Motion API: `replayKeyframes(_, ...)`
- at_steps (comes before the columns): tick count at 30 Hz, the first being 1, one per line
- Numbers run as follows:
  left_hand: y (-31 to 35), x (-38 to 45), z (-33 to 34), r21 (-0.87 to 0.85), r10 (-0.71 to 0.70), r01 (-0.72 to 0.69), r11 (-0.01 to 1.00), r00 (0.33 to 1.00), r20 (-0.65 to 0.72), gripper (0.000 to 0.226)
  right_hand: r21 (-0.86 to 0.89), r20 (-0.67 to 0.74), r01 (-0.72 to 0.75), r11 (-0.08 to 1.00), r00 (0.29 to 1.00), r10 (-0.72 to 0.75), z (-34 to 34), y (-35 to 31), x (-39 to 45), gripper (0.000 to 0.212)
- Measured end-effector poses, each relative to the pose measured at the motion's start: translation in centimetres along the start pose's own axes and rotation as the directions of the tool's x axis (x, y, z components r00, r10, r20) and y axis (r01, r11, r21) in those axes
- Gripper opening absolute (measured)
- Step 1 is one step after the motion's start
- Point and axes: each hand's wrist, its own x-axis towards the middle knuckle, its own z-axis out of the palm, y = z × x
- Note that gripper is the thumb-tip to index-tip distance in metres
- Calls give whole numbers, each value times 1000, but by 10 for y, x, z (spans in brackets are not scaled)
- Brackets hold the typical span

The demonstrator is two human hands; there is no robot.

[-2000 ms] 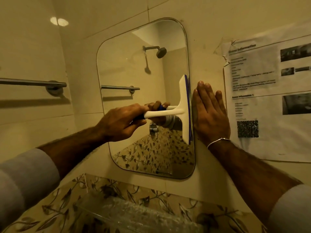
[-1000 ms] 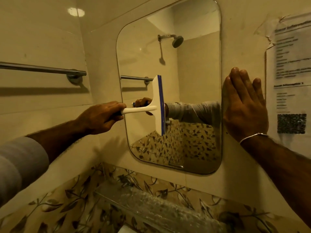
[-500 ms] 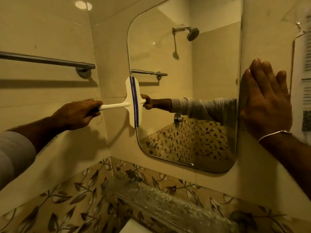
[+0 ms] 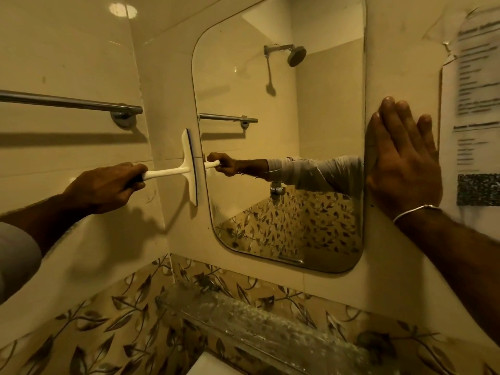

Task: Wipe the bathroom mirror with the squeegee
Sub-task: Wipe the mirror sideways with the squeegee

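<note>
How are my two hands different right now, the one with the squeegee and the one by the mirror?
The left hand is curled around the squeegee handle; the right hand lies flat and holds nothing. The left hand is off the wall, left of the mirror; the right hand presses on the tile at the mirror's right edge. Only the right wrist shows a bracelet. Both arms have grey sleeves.

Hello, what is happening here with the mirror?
A person is wiping the bathroom mirror with a white squeegee. The left hand grips its handle, and the blade stands upright at the mirror's left edge. The right hand rests flat on the wall at the mirror's right edge.
</note>
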Motion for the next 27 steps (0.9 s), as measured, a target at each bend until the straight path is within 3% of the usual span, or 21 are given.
replayKeyframes(6, 10, -14, -8, -77, -28, 16, 997, 987, -156, 24, -23, -7, 15, 1000, 1000, -15, 1, 1, 0, 65)
replayKeyframes(10, 47, -19, -21, -157, 77, -115, 981, 970, -230, 19, -19, -22, 24, 1000, 999, -25, 1, 1, 1, 67)
replayKeyframes(14, 106, -14, -25, -200, 223, -292, 935, 925, -309, 36, -23, -23, 27, 999, 999, -27, -1, 0, 2, 68)
replayKeyframes(17, 149, -11, -17, -236, 326, -409, 881, 888, -324, 33, -21, -25, 23, 1000, 999, -23, -1, 0, 2, 68)
replayKeyframes(23, 215, -6, 5, -264, 428, -520, 812, 839, -335, 32, -17, -22, 32, 999, 999, -32, -4, -1, 2, 62)
replayKeyframes(27, 240, -2, 17, -232, 463, -552, 801, 817, -345, 30, -50, -16, 29, 998, 999, -30, -1, 2, 1, 70)
